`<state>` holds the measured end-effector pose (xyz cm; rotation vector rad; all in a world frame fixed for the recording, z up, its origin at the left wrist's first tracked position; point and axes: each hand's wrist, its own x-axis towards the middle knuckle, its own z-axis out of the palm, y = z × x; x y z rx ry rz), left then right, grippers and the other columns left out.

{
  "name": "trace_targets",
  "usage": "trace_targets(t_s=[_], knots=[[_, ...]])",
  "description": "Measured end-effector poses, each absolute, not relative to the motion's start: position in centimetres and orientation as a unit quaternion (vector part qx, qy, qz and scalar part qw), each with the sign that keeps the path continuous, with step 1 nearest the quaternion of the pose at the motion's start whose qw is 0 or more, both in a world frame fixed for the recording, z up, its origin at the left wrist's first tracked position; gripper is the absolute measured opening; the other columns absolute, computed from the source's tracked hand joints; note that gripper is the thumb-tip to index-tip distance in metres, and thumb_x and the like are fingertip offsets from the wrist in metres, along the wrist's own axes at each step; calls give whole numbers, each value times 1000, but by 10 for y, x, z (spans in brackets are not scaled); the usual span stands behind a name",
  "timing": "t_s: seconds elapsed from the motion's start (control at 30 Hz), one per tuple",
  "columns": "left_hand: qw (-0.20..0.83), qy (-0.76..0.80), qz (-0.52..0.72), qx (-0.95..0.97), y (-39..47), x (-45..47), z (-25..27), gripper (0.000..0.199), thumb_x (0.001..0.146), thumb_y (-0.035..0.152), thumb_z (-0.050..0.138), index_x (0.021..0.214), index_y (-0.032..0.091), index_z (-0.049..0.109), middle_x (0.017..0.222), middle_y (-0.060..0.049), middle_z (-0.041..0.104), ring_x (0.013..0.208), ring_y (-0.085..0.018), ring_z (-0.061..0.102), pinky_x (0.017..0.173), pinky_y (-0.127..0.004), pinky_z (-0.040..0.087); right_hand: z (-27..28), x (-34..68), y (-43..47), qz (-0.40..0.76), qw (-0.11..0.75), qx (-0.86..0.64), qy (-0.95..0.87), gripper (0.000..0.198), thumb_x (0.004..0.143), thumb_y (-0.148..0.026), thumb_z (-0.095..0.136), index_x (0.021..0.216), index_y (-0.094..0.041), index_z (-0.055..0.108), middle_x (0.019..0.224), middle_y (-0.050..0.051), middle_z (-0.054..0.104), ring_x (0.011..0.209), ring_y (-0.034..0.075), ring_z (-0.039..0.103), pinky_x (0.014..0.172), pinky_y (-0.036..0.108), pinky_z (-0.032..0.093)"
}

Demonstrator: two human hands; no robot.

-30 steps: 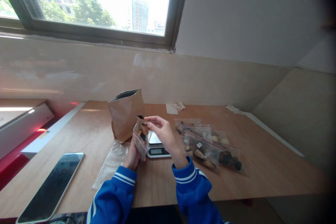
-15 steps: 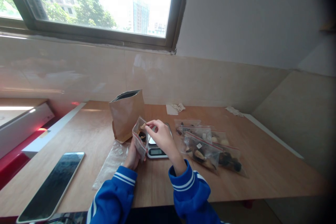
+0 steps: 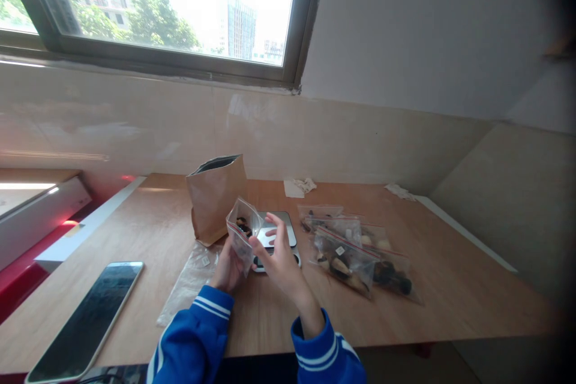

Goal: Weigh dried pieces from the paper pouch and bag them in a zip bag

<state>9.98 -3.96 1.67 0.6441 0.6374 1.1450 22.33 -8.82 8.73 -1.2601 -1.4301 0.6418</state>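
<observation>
Holds a clear bag [image 3: 240,247], tilted and open-mouthed, in the left hand [image 3: 227,270], with dark and tan pieces [image 3: 243,227] inside, near the paper pouch [image 3: 217,198] and the scale [image 3: 290,235]. Has the right hand [image 3: 284,264] wide, with fingers spread, just beside the bag; cannot tell whether touching it. Has filled bags [image 3: 345,264] to the right on the table [image 3: 454,312], a phone [image 3: 87,321] to the left.
</observation>
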Motion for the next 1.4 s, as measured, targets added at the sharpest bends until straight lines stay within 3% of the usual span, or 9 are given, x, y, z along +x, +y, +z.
trace_targets(t_s=[0.07,0.13,0.37,0.47,0.67,0.8,1.03,1.23,1.4], knots=[[753,261,522,304,-45,104,22,39,80,49,56,103,17,59,93,-7,69,89,-23,66,76,-34,53,75,220,-99,316,554,-514,-573,75,72,-44,70,133,-21,33,129,13,49,105,23,58,87,38,50],[765,242,508,313,-52,108,27,38,80,45,59,107,18,58,107,-8,67,107,-26,61,91,-39,48,68,219,-105,346,599,-488,-532,69,75,-41,68,131,-22,33,124,12,55,106,22,60,90,37,49],[685,312,557,351,-72,102,31,47,76,35,67,119,25,50,133,-7,53,127,-22,45,107,-39,34,68,260,-115,335,697,-496,-396,30,79,-41,64,98,-17,58,95,9,70,91,21,66,84,35,51],[599,340,571,447,-79,98,39,43,77,35,65,117,22,56,127,-7,58,122,-23,49,105,-36,35,62,276,-120,356,684,-491,-405,29,78,-41,66,91,-16,64,89,9,72,86,21,67,81,34,52],[525,384,509,563,-94,100,59,26,81,41,59,83,16,66,81,-4,68,81,-20,62,77,-30,49,50,289,-127,348,657,-524,-416,30,74,-44,69,86,-17,72,79,8,73,71,20,64,68,32,51],[516,400,500,569,-99,103,62,27,80,44,59,84,18,65,80,-4,68,78,-20,64,69,-28,51,48,294,-131,333,663,-531,-409,31,74,-46,68,86,-18,73,78,8,74,67,20,64,62,31,51],[513,414,511,552,-108,110,54,29,81,44,57,88,18,66,90,-5,70,83,-21,65,71,-28,52,35,314,-143,340,597,-544,-482,45,76,-50,65,106,-19,68,101,10,71,90,25,65,81,37,50],[531,433,549,480,-111,105,29,39,80,47,58,105,18,65,96,-8,70,88,-23,66,76,-32,53,20,316,-145,316,588,-554,-498,37,80,-52,58,87,-17,69,86,8,71,82,23,64,76,33,50],[489,449,564,491,-110,95,19,33,78,45,61,94,17,67,94,-7,70,92,-23,65,81,-33,52,16,309,-143,305,612,-558,-470,34,78,-50,63,83,-17,69,81,7,70,78,22,63,73,32,50]])
